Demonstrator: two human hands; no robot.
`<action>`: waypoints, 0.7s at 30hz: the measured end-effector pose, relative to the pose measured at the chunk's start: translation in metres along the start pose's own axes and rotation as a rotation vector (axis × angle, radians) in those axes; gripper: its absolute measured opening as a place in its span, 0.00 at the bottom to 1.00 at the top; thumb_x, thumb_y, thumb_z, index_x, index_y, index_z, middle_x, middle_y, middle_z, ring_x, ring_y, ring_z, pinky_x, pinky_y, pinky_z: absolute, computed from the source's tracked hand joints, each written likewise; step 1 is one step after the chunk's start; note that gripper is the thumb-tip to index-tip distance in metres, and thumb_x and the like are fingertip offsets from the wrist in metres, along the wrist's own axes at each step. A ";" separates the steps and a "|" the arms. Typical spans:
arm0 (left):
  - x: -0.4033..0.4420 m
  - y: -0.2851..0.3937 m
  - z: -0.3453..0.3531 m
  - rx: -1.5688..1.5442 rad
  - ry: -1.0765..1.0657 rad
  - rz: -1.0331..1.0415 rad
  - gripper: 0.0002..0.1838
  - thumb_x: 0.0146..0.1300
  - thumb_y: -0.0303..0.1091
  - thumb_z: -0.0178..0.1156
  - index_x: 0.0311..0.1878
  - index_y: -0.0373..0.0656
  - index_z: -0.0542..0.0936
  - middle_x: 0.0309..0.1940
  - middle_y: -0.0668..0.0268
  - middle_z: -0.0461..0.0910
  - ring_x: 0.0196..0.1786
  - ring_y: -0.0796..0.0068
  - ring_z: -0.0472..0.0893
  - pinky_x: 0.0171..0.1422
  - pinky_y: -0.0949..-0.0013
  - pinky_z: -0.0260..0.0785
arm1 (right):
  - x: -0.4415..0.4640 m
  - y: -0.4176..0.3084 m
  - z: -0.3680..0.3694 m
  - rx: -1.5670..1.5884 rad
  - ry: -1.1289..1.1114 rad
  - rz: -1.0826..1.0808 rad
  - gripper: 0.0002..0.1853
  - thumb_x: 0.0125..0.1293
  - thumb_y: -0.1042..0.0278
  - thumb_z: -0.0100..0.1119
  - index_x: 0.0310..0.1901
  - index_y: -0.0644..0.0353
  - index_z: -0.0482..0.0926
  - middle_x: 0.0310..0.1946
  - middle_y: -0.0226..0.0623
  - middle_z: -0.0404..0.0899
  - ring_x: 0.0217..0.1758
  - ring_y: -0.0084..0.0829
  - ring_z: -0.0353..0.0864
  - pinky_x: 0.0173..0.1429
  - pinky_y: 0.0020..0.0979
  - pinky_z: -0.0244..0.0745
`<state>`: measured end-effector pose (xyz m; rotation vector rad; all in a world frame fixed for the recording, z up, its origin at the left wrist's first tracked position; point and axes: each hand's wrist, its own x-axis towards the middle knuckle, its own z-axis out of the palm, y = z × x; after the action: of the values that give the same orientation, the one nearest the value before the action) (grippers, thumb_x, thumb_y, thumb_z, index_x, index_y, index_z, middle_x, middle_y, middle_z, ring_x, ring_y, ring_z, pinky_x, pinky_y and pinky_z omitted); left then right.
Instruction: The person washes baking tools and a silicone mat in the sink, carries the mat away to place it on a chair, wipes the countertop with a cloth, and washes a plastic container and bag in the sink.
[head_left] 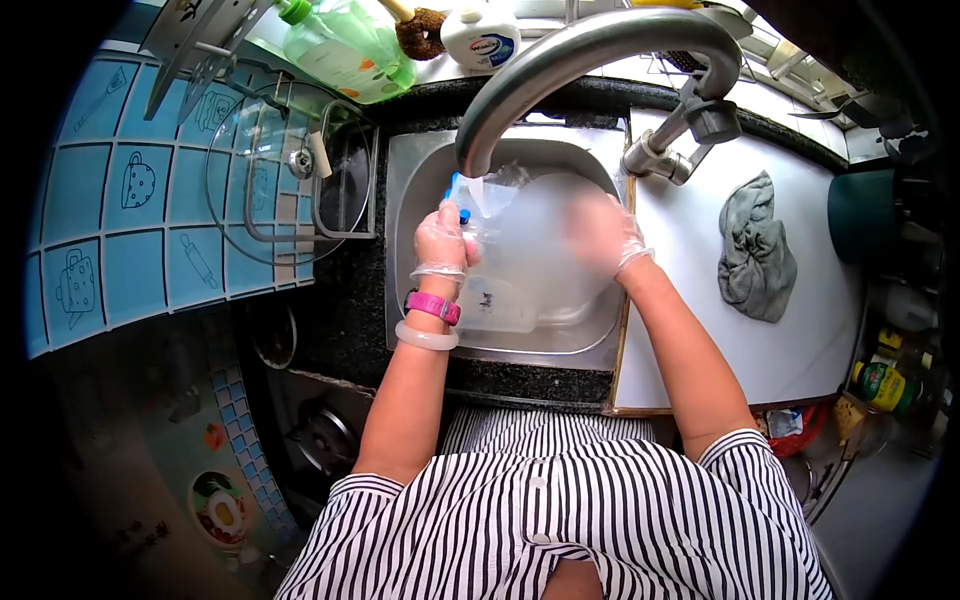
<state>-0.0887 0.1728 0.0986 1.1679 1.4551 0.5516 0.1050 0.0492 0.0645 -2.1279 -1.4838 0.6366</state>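
Observation:
Both hands wear thin see-through gloves and are over the steel sink (407,312). My left hand (441,238) is closed at the sink's left side, its fingers on a see-through plastic piece with blue parts (464,216); its exact kind is unclear. My right hand (598,232) is at the sink's right side, its fingers smeared by blur. Between the hands lies a large whitish, translucent shape (535,240), too blurred to name. A translucent plastic container (497,305) rests low in the sink. The curved faucet (590,50) arches above.
On the right white counter (690,350) lies a crumpled grey cloth (757,250). A glass lid (235,170) stands in a rack at left. Behind the sink are a green soap bottle (350,50), a white bottle (480,38) and a brown brush (421,35). A dark green container (850,218) is far right.

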 end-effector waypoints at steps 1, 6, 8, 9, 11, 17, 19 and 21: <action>0.001 0.001 0.001 -0.001 -0.003 0.000 0.21 0.71 0.50 0.49 0.29 0.44 0.75 0.14 0.69 0.70 0.11 0.77 0.68 0.14 0.72 0.60 | -0.001 -0.001 0.005 -0.002 0.001 0.002 0.06 0.55 0.62 0.60 0.29 0.53 0.84 0.36 0.37 0.79 0.44 0.42 0.78 0.52 0.40 0.76; 0.017 0.001 0.005 -0.146 0.099 0.247 0.23 0.72 0.52 0.47 0.31 0.41 0.73 0.12 0.67 0.71 0.11 0.76 0.71 0.16 0.71 0.64 | 0.016 0.000 0.025 0.818 0.141 0.420 0.14 0.60 0.54 0.62 0.36 0.58 0.84 0.38 0.43 0.79 0.49 0.40 0.78 0.54 0.39 0.74; 0.023 -0.009 0.009 -0.093 0.122 0.267 0.25 0.73 0.54 0.46 0.32 0.40 0.74 0.11 0.66 0.72 0.12 0.74 0.73 0.18 0.69 0.66 | 0.021 0.006 0.042 0.807 0.244 0.420 0.21 0.61 0.48 0.63 0.42 0.60 0.82 0.44 0.44 0.77 0.53 0.40 0.76 0.56 0.38 0.72; 0.024 -0.011 0.013 -0.063 0.144 0.297 0.26 0.72 0.55 0.46 0.33 0.39 0.74 0.11 0.66 0.72 0.12 0.74 0.73 0.19 0.69 0.66 | 0.014 -0.011 0.037 0.601 0.400 0.327 0.23 0.61 0.47 0.63 0.45 0.61 0.80 0.46 0.45 0.75 0.53 0.42 0.75 0.56 0.39 0.71; 0.021 -0.011 0.016 -0.002 0.175 0.317 0.27 0.72 0.57 0.46 0.36 0.38 0.75 0.12 0.66 0.73 0.13 0.74 0.75 0.20 0.68 0.67 | 0.001 -0.029 0.031 0.417 0.576 0.186 0.23 0.61 0.50 0.65 0.48 0.61 0.77 0.49 0.46 0.72 0.53 0.45 0.73 0.59 0.40 0.69; 0.014 -0.010 0.020 0.055 0.131 0.286 0.23 0.72 0.53 0.50 0.35 0.39 0.74 0.12 0.66 0.72 0.13 0.73 0.75 0.19 0.67 0.67 | -0.011 -0.045 0.055 0.357 0.794 -0.013 0.13 0.58 0.71 0.67 0.43 0.57 0.77 0.49 0.43 0.71 0.55 0.44 0.72 0.61 0.40 0.67; 0.016 -0.008 0.027 0.016 0.139 0.254 0.23 0.72 0.52 0.51 0.35 0.39 0.73 0.13 0.66 0.73 0.13 0.73 0.75 0.19 0.67 0.67 | 0.000 -0.037 0.069 0.456 0.894 0.061 0.11 0.60 0.70 0.66 0.44 0.57 0.78 0.48 0.44 0.73 0.53 0.43 0.73 0.60 0.38 0.68; 0.014 -0.007 0.027 -0.020 0.149 0.222 0.22 0.72 0.51 0.51 0.35 0.39 0.73 0.14 0.66 0.73 0.13 0.73 0.75 0.19 0.67 0.68 | 0.013 -0.019 0.078 0.521 0.852 0.211 0.11 0.61 0.68 0.65 0.44 0.57 0.78 0.47 0.44 0.73 0.52 0.45 0.73 0.59 0.40 0.68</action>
<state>-0.0641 0.1751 0.0788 1.3040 1.4499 0.8187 0.0475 0.0754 0.0130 -1.7831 -0.5583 0.1039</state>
